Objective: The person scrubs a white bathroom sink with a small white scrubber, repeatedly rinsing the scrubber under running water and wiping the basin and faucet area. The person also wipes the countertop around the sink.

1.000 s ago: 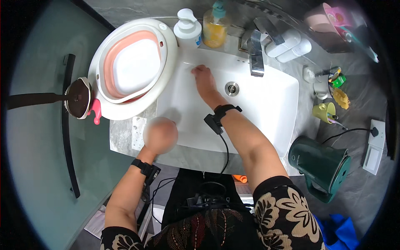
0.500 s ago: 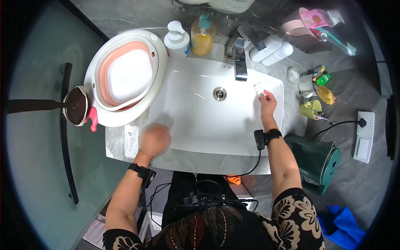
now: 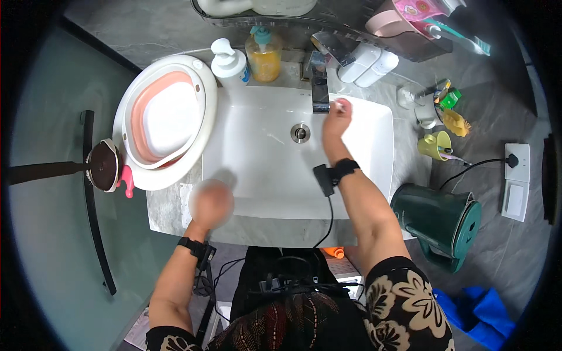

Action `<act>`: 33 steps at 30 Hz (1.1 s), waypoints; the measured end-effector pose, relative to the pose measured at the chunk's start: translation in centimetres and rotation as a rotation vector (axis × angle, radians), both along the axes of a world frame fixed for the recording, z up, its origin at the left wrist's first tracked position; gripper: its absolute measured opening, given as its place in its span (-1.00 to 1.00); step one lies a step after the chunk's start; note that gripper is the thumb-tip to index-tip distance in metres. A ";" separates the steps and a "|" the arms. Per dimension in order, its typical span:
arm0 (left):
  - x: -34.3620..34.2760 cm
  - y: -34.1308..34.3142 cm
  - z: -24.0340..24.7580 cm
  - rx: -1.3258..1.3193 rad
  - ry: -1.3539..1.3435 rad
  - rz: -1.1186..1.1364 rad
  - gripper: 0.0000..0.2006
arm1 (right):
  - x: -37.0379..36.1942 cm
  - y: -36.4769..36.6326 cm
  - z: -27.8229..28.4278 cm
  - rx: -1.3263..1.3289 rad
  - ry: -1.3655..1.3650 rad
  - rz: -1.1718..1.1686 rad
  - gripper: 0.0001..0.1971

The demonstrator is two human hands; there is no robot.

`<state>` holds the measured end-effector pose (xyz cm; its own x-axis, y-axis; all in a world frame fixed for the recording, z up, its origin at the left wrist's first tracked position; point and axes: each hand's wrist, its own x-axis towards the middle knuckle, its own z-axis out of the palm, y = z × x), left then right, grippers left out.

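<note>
Sink: the white washbasin (image 3: 257, 169) is set into the grey table (image 3: 275, 231), drain (image 3: 300, 133) near its middle; I read my clock from there.
Right hand: between one and two o'clock, the right hand (image 3: 337, 121) sits just beside the faucet (image 3: 319, 93), fingers curled in on what looks like a small whitish wad (image 3: 340, 107); a loose pinch could drop it.
Left hand: the left hand (image 3: 211, 203) is by the rim at eight; blur means I can't tell whether it's clenched.
Spout: a swing toward nine could rap the knuckles.
Wrist cable: the black cable (image 3: 331, 217) crosses the front rim at five, and could snag.
Kettle: the green kettle (image 3: 430, 225), at four, could topple from an elbow bump.
</note>
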<state>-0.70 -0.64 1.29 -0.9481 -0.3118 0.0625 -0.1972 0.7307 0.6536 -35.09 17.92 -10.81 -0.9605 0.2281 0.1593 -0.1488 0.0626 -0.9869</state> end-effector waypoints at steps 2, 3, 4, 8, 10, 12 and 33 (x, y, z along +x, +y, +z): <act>0.3 -0.2 -0.6 -0.018 0.031 0.002 -0.92 | -2.7 4.7 0.3 0.035 0.037 -0.170 -0.74; 0.3 -0.3 -0.9 -0.029 0.054 -0.009 -0.92 | -3.5 6.6 0.4 0.077 0.055 -0.272 -0.73; 0.2 -0.2 -1.0 -0.041 0.080 -0.025 -0.92 | -3.8 7.0 0.4 0.059 0.028 -0.285 -0.73; -1.4 0.5 -0.5 -0.010 0.065 -0.050 -0.93 | -3.6 4.7 -1.4 0.000 0.072 -0.145 -0.76; 0.3 0.1 -0.4 -0.021 -0.020 0.008 -0.93 | 3.2 -2.8 1.9 0.191 0.156 0.092 -0.76; 0.3 0.1 -0.2 -0.027 -0.012 -0.007 -0.93 | 3.7 -2.7 3.4 0.480 -0.001 0.252 -0.76; 0.1 0.0 -0.4 0.015 0.007 -0.002 -0.92 | -4.5 13.9 3.1 1.431 0.101 0.448 -0.88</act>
<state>-0.57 -0.66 0.94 -0.9482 -0.3112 0.0646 -0.1913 0.7212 0.6658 -39.62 31.81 -7.71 -0.8783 -0.4750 0.0551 -0.4781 0.8704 -0.1176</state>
